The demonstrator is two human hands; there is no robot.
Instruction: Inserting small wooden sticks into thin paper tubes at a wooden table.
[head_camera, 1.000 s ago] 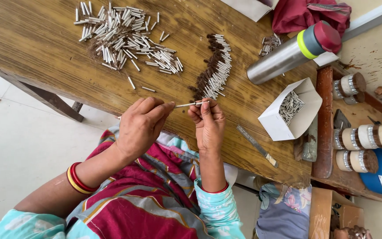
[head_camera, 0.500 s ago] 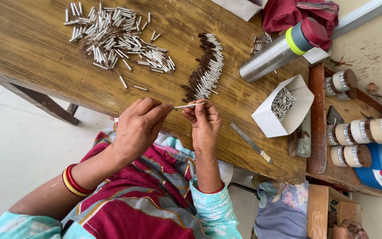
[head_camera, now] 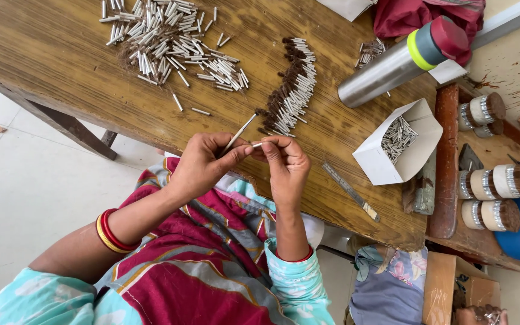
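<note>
my left hand [head_camera: 203, 162] pinches a thin stick [head_camera: 240, 132] mid-frame, slanted so its tip meets the small white tube [head_camera: 256, 144] my right hand [head_camera: 285, 165] nips closed; the finished row [head_camera: 290, 90] lies just above, within reach.

Bare worktop [head_camera: 49, 66] is lying open left of the hands, below the heap of white tubes [head_camera: 164, 39]. Ahead, a row of brown-tipped tubes [head_camera: 290, 84] is blocking the way. To the right, a white box [head_camera: 401, 144], a steel flask [head_camera: 401, 60] and a metal file [head_camera: 350, 191] are crowding the surface.
</note>
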